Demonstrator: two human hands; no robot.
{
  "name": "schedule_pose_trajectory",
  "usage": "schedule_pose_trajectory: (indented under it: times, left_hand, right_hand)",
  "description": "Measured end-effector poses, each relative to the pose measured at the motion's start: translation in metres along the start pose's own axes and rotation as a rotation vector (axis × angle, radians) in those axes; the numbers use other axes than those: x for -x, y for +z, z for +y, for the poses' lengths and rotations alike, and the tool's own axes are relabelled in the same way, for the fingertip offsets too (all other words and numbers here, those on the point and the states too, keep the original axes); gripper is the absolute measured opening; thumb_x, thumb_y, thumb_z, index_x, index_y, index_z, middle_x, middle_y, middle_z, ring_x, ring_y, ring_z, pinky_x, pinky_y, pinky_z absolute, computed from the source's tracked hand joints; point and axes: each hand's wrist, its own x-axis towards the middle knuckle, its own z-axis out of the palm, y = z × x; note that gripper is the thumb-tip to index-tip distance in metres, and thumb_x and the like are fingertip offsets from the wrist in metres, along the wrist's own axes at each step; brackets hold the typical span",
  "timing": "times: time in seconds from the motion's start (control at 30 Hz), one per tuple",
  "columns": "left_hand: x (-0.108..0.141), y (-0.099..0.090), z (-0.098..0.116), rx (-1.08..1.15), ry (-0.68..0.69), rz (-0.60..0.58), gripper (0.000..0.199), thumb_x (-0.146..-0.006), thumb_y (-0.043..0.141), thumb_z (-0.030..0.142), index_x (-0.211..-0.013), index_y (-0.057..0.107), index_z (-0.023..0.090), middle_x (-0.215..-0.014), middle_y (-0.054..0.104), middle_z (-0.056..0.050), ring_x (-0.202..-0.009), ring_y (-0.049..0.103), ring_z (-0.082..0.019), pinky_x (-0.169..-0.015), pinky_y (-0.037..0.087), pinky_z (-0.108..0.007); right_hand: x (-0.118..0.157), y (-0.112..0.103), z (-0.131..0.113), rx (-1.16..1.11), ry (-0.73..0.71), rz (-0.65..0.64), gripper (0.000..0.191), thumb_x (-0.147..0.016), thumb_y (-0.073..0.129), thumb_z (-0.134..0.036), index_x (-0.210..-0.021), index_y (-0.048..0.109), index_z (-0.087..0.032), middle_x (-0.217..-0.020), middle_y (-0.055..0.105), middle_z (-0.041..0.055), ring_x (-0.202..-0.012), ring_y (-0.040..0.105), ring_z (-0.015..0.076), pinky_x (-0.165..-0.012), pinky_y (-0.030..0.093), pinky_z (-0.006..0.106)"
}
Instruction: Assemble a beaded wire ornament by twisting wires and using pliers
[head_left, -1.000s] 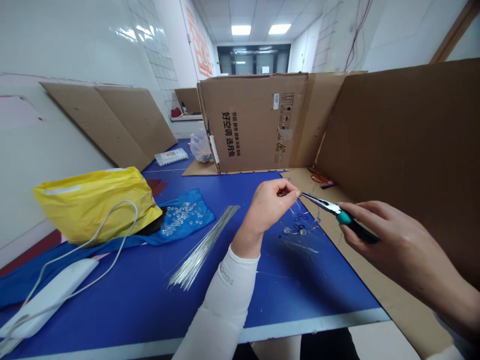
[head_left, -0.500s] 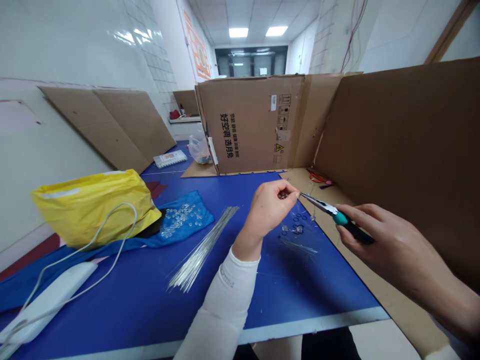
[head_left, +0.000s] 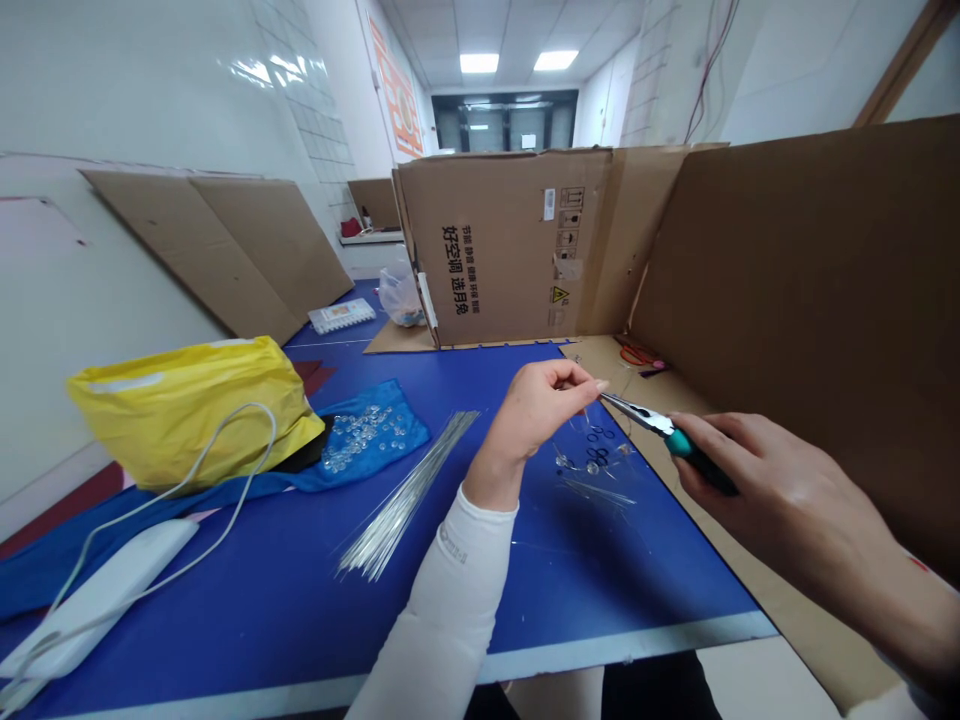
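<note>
Pliers (head_left: pixel 663 423) held in right grip (head_left: pixel 780 478), slanting inward — left grip (head_left: pixel 536 415) raised, pinched narrow

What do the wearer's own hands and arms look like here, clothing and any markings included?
Both the left hand and the right hand are ungloved. A long white sleeve covers the left arm to the wrist, with small grey print near its cuff. The right forearm is bare in view, with a small red mark near the wrist.
</note>
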Motion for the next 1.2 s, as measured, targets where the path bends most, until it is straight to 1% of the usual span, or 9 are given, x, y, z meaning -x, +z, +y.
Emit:
schedule_pose_trajectory:
  times: [0.17, 0.27, 0.37, 0.6, 0.73, 0.83, 0.93, 1.1, 1.2]
  left_hand:
    - [0.0, 0.002, 0.001, 0.033, -0.018, 0.006, 0.025, -0.078, 0.074, 0.037, -0.069, 0.066, 0.016, -0.064, 0.061, 0.001, -0.062, 0.057, -0.011, -0.063, 0.043, -0.025]
    - [0.0, 0.003, 0.002, 0.105, -0.042, 0.02, 0.023, -0.075, 0.074, 0.035, -0.066, 0.064, 0.016, -0.063, 0.059, 0.001, -0.061, 0.058, -0.01, -0.063, 0.047, -0.026]
    - [0.0, 0.004, 0.003, 0.2, -0.057, 0.021, 0.025, -0.072, 0.076, 0.034, -0.063, 0.063, 0.016, -0.062, 0.055, 0.003, -0.058, 0.054, -0.009, -0.064, 0.051, -0.027]
    - [0.0, 0.005, 0.004, 0.367, -0.114, -0.026, 0.026, -0.07, 0.079, 0.033, -0.063, 0.06, 0.016, -0.061, 0.048, 0.005, -0.059, 0.05, -0.007, -0.067, 0.057, -0.029]
    - [0.001, 0.004, 0.005, 0.4, -0.139, -0.046, 0.025, -0.07, 0.078, 0.032, -0.063, 0.059, 0.017, -0.057, 0.042, 0.007, -0.058, 0.048, -0.007, -0.066, 0.058, -0.029]
    - [0.002, 0.002, 0.007, 0.41, -0.156, -0.064, 0.025, -0.071, 0.077, 0.032, -0.063, 0.058, 0.017, -0.056, 0.04, 0.008, -0.057, 0.048, -0.007, -0.066, 0.059, -0.029]
    - [0.002, 0.002, 0.007, 0.432, -0.138, -0.072, 0.026, -0.073, 0.076, 0.032, -0.064, 0.057, 0.018, -0.057, 0.04, 0.008, -0.057, 0.047, -0.006, -0.068, 0.059, -0.029]
    - [0.0, 0.001, 0.005, 0.429, -0.088, -0.076, 0.027, -0.075, 0.078, 0.035, -0.068, 0.06, 0.017, -0.059, 0.044, 0.007, -0.06, 0.049, -0.007, -0.069, 0.059, -0.027]
    - [-0.001, -0.002, 0.004, 0.4, -0.09, -0.047, 0.026, -0.076, 0.079, 0.036, -0.071, 0.062, 0.017, -0.06, 0.045, 0.007, -0.06, 0.05, -0.007, -0.07, 0.06, -0.028]
  right_hand:
    - [0.001, 0.001, 0.001, 0.03, -0.047, -0.007, 0.03, -0.104, 0.051, -0.03, -0.121, 0.068, -0.013, -0.098, 0.071, 0.0135, -0.078, 0.062, 0.0242, -0.063, 0.045, 0.035]
    - [-0.001, 0.002, 0.0, 0.041, -0.069, 0.015, 0.028, -0.104, 0.051, -0.028, -0.119, 0.069, -0.012, -0.096, 0.07, 0.0136, -0.076, 0.06, 0.0237, -0.062, 0.044, 0.035]
    - [-0.001, 0.005, -0.001, 0.082, -0.079, 0.046, 0.029, -0.104, 0.052, -0.028, -0.12, 0.068, -0.011, -0.096, 0.069, 0.0148, -0.076, 0.058, 0.0243, -0.063, 0.044, 0.035]
    - [0.001, 0.012, 0.002, 0.185, -0.155, 0.117, 0.034, -0.101, 0.058, -0.027, -0.128, 0.064, -0.007, -0.099, 0.068, 0.0184, -0.084, 0.06, 0.0274, -0.078, 0.052, 0.04]
    - [0.005, 0.016, 0.003, 0.206, -0.161, 0.119, 0.04, -0.1, 0.06, -0.027, -0.135, 0.061, -0.009, -0.103, 0.068, 0.0196, -0.088, 0.063, 0.0293, -0.08, 0.053, 0.042]
    - [0.007, 0.018, 0.002, 0.193, -0.148, 0.133, 0.042, -0.099, 0.062, -0.027, -0.136, 0.062, -0.01, -0.103, 0.069, 0.0197, -0.089, 0.064, 0.0297, -0.08, 0.054, 0.043]
    - [0.006, 0.021, 0.0, 0.185, -0.112, 0.143, 0.041, -0.098, 0.062, -0.028, -0.135, 0.064, -0.01, -0.103, 0.07, 0.0202, -0.089, 0.065, 0.0302, -0.08, 0.055, 0.043]
    - [0.007, 0.02, -0.007, 0.115, 0.018, 0.09, 0.04, -0.098, 0.062, -0.03, -0.135, 0.066, -0.015, -0.107, 0.071, 0.0188, -0.092, 0.067, 0.0307, -0.083, 0.055, 0.044]
    - [0.009, 0.015, -0.008, 0.071, 0.076, 0.099, 0.039, -0.097, 0.062, -0.032, -0.133, 0.067, -0.017, -0.107, 0.07, 0.0183, -0.092, 0.068, 0.0312, -0.08, 0.055, 0.043]
